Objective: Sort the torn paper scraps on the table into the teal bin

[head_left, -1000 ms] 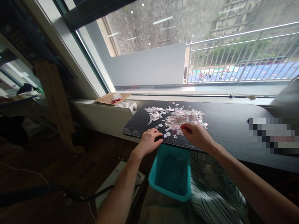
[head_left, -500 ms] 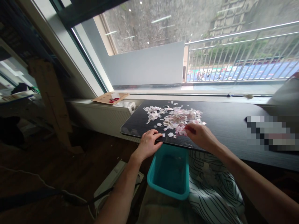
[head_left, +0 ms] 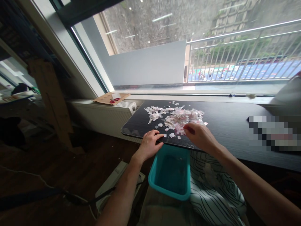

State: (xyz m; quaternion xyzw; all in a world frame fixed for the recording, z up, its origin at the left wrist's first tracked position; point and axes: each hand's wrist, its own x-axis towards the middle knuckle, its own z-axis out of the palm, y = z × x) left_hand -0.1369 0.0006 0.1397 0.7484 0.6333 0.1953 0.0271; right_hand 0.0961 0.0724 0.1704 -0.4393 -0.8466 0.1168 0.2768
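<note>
A heap of small white and pale pink paper scraps (head_left: 180, 116) is spread over the black tabletop (head_left: 223, 122). My right hand (head_left: 199, 135) is closed at the near side of the heap, its fingers pinching a pinkish, see-through flat piece (head_left: 180, 130) that looks like plastic. That piece lies low among the scraps. My left hand (head_left: 149, 141) rests at the table's front edge with fingers apart and holds nothing. Its forefinger points at a single white scrap (head_left: 165, 135). Below the edge, between my arms, is a teal plastic bin (head_left: 169, 193).
Red-handled scissors (head_left: 114, 100) lie on cardboard (head_left: 107, 98) at the left, near a white radiator (head_left: 105, 116). A blurred-out object (head_left: 272, 133) sits on the table's right. Behind the table runs a window sill (head_left: 188, 96). Striped fabric (head_left: 216, 188) hangs beside the bin.
My right hand has moved slightly left along the near side of the heap, with the pinkish piece. One small scrap near the front edge has shifted right. My left hand stays put.
</note>
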